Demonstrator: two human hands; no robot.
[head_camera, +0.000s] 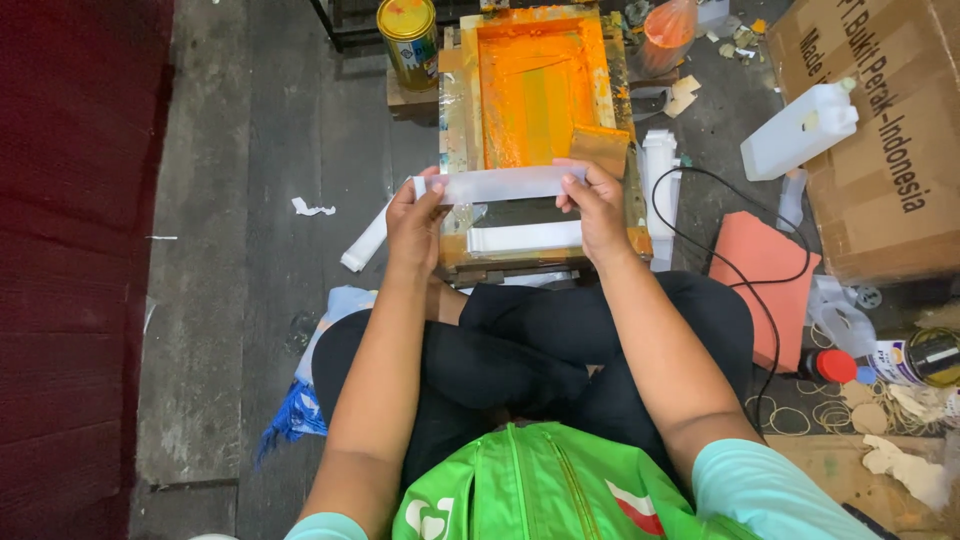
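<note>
While the person sits cross-legged on the floor, both forearms reach forward over the knees, and each grip is closed on one end of a translucent white strip: the left hand pinches its left end, the right hand its right, holding it level just above the near edge of the wooden screen frame. A second white strip lies below it. Beyond, the frame's orange ink looks wet; if the strip sags or a thumb slips, it could likely smear. A yellow can stands farther off.
</note>
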